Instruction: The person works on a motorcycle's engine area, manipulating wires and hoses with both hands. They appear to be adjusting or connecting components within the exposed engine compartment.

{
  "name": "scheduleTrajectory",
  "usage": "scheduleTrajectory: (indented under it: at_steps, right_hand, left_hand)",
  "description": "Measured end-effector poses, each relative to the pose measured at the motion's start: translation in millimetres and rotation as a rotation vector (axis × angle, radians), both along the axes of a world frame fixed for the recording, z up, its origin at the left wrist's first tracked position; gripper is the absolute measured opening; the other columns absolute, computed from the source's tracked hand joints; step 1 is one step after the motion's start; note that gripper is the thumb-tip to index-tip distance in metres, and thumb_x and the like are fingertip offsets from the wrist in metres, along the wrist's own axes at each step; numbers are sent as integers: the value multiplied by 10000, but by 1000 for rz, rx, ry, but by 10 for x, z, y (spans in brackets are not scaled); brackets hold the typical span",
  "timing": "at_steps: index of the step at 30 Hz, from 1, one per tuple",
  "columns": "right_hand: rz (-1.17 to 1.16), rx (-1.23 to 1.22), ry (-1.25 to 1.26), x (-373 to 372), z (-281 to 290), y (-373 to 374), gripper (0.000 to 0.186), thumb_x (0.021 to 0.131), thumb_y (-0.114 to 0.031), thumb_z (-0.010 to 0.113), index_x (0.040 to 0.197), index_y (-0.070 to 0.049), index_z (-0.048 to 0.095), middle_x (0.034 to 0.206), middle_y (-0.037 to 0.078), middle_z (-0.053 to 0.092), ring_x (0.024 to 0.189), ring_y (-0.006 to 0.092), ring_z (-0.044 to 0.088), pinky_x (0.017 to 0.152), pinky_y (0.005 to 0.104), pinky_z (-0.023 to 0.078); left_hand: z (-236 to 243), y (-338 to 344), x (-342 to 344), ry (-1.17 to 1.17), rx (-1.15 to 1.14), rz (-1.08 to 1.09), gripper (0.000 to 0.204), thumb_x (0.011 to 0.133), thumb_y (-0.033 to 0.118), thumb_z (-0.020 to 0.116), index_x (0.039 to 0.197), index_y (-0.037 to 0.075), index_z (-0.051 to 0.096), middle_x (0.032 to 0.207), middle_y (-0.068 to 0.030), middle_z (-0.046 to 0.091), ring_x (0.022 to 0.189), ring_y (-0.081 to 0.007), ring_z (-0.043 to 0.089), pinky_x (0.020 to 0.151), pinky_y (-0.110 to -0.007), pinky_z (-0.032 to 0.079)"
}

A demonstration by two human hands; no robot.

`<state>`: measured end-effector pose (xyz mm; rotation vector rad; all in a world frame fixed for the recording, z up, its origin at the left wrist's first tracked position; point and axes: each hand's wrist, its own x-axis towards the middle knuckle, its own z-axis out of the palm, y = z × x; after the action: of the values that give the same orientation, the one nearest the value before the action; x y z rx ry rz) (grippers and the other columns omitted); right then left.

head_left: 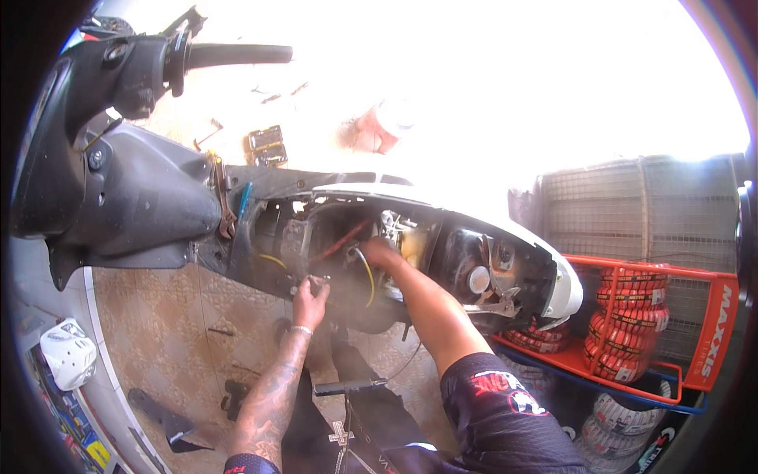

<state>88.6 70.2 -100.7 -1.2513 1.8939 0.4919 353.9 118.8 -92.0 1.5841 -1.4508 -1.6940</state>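
A scooter [138, 201] with its seat off lies across the view, its inner bay open. My right hand [379, 253] reaches into the bay beside a red hose [335, 243], a yellow hose [369, 286] and pale metal engine parts; its fingertips are hidden. My left hand [311, 300] is at the bay's near edge, fingers pinched on a small metal piece I cannot make out. An adjustable wrench [226, 213] and a turquoise-handled tool [245, 201] rest on the body left of the bay. The fuel tank area [478, 280] sits at the bay's right.
An orange rack [703, 332] of wrapped tyres [624, 316] stands right, more tyres [612, 434] below. A black tool case [265, 144] and loose tools lie on the tiled floor [197, 316] behind. White plastic part [67, 354] and black panel [181, 430] lie lower left.
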Motion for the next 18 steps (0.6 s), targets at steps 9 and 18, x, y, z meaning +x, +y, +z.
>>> scheduleTrajectory:
  at_steps: [9,18]
  right_hand:
    - [248,-37,-28,-81,-80,-55,291,893,-205,554,1056,-89,766,1136,196,715,1050,387,690,905,464,548]
    - [218,19,-52,-76,-128,-66,314,875,-241,573,1066,-85,768,1141,212,710,1071,371,690,906,457,545]
  left_hand:
    - [-2,-2,16,44,183,27,215,877,217,730,970,55,623,886,-66,700,848,-159,662,786,-342,520]
    - [-84,53,32,50,62,28,205,879,203,725,962,51,615,926,-89,707,910,-198,673,839,-356,510]
